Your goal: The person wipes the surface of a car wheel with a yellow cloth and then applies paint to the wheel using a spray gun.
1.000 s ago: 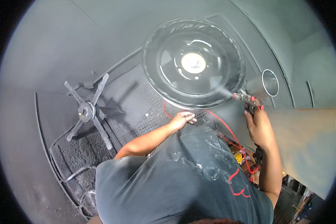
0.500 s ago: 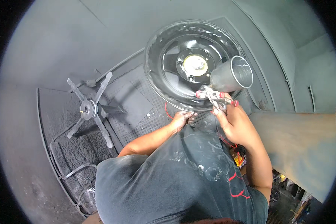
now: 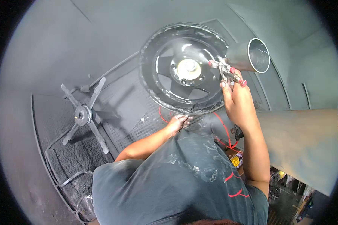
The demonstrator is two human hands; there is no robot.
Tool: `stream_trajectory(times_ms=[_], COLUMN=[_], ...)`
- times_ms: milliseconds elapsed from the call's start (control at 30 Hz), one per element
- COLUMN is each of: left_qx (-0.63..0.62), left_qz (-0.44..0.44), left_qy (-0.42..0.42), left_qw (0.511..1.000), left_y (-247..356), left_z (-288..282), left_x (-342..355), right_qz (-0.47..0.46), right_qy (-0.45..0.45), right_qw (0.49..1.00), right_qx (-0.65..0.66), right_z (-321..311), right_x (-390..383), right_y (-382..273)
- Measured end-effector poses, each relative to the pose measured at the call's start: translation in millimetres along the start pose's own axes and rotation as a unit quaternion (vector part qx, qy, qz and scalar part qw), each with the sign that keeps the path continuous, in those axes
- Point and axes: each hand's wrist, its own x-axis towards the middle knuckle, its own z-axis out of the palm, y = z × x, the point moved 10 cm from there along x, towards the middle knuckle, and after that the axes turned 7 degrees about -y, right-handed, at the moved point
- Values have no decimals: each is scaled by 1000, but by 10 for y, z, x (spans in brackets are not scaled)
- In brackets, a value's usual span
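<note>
A black spoked wheel (image 3: 201, 93) fills the upper middle, with a glossy, wrinkled black outer ring and a pale yellow disc (image 3: 189, 69) over its hub. My right hand (image 3: 241, 99) is closed round a metal spray gun (image 3: 224, 69) with red knobs. Its large grey cup (image 3: 241, 57) tilts to the right, its round mouth facing right and up. The gun's front points left across the wheel's right side, and a faint haze hangs over the spokes. Just below the wheel's near edge, my left hand (image 3: 177, 124) has its fingers curled in; what they hold, if anything, is hidden.
Left of the wheel stands a grey four-armed stand (image 3: 83, 115). A red hose (image 3: 226, 129) runs below the wheel on the right. Grey walls curve round the back, and a tan panel (image 3: 300, 138) juts in at right. Cluttered items lie at the lower right.
My right hand has carried the spray gun farther away and slightly right, up beside the wheel's right side. The wheel has turned, its spokes and bolt holes now sitting differently. My left hand stays below it.
</note>
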Motion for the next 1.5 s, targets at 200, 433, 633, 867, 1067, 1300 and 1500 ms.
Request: stream_trajectory(times_ms=[200,433,633,867,1067,1300,1500], left_qx=[28,109,211,225,66,91,106], left_qz=[-18,-47,-53,56,220,159,140], left_qy=[-16,5,-14,88,259,214,222], left_qw=[999,993,976,969,938,959,959], left_y=[-44,40,564,1889,2569,1856,1620], left_z=[17,-52,-471,-1662,-1618,-1470,-1320], left_x=[41,-10,-267,-209,-383,-356,-333], right_qz=[-34,236,216,80,102,82,96], right_qy=[86,-137,-206,-110,-95,-53,-46], right_qw=[983,959,953,984,980,987,981], right_qx=[-159,77,-60,-117,-144,-125,-164], right_z=[-440,-366,-423,-762,-793,-818,-843], right_x=[-282,-926,-968,-522,-499,-512,-593], right_y=[134,564,606,537,719,639,840])
